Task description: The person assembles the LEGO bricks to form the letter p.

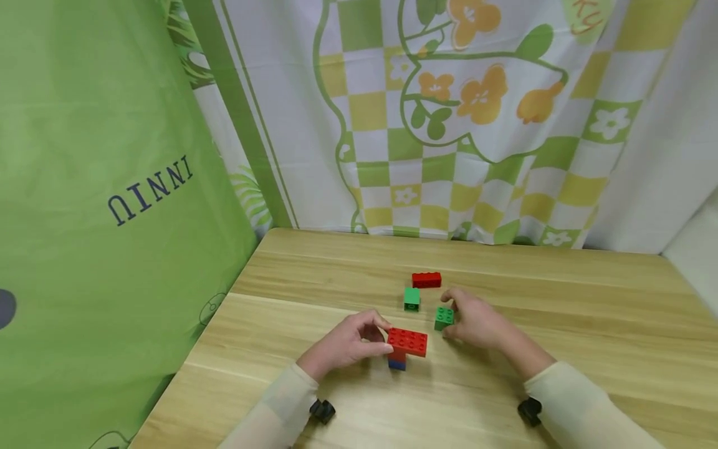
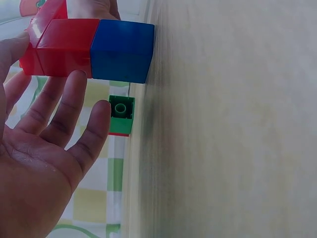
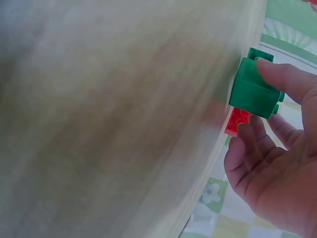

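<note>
Plainly, the long red brick (image 1: 407, 340) caps an upright stack (image 1: 397, 359) over the table (image 1: 561, 299), studs up, its long axis left to right, overhanging rightward. The left hand (image 1: 350, 342) pinches its left end. The right hand (image 1: 477, 321) has its thumb on a green brick (image 1: 444, 318); whether it grips, I cannot tell. Beyond lies another red brick (image 1: 426, 280).

On my left wrist feed, the long red brick (image 2: 49, 11) by the thumb of the left hand (image 2: 44, 163) is cut off at the top. On my right wrist feed, the green brick (image 3: 251, 89) at the thumb of the right hand (image 3: 282, 183) hides most of a second green brick (image 3: 262, 53) and part of a small-looking red brick (image 3: 235, 122) beyond the fingers. A red scrap (image 3: 313, 4) above that thumb I can't identify.
</note>
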A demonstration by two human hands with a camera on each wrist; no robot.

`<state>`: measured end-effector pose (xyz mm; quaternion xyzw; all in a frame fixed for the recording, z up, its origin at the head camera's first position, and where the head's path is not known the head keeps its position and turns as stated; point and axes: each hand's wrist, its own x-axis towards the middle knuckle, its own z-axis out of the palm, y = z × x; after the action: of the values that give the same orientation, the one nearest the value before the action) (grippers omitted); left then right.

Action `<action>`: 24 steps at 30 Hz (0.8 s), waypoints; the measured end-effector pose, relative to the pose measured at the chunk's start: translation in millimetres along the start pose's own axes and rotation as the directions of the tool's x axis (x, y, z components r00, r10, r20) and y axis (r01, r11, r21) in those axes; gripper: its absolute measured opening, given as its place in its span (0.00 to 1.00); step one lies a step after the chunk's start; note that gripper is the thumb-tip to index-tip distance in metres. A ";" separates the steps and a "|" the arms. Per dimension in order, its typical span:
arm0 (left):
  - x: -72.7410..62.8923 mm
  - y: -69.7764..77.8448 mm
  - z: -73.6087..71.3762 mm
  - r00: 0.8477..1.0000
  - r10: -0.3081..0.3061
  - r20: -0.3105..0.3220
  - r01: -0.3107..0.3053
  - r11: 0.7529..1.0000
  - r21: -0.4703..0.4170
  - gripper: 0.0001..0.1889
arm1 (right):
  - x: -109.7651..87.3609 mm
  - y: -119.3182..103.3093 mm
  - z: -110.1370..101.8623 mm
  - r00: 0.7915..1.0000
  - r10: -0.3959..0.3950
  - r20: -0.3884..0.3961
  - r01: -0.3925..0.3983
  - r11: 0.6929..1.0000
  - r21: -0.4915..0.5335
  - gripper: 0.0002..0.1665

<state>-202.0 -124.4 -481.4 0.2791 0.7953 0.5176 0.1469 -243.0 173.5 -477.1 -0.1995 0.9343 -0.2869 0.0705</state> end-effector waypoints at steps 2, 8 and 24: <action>0.0 -1.1 0.4 1.000 0.001 0.001 -0.001 1.000 -0.003 0.12 | -1.2 1.1 -0.3 1.000 0.001 -0.002 -0.001 1.000 -0.004 0.32; -0.4 -2.5 0.5 1.000 0.019 -0.014 -0.018 1.000 0.020 0.11 | -2.7 2.2 -1.0 1.000 0.013 -0.006 -0.013 1.000 -0.022 0.25; -2.4 2.8 5.1 0.998 -0.021 -0.064 0.019 0.999 -0.033 0.14 | -10.6 -13.8 -14.8 0.999 -0.019 -0.046 0.022 0.998 0.057 0.20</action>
<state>-196.6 -121.1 -481.2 0.2518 0.7939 0.5377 0.1312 -232.4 175.0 -456.9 -0.2005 0.9249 -0.3187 0.0520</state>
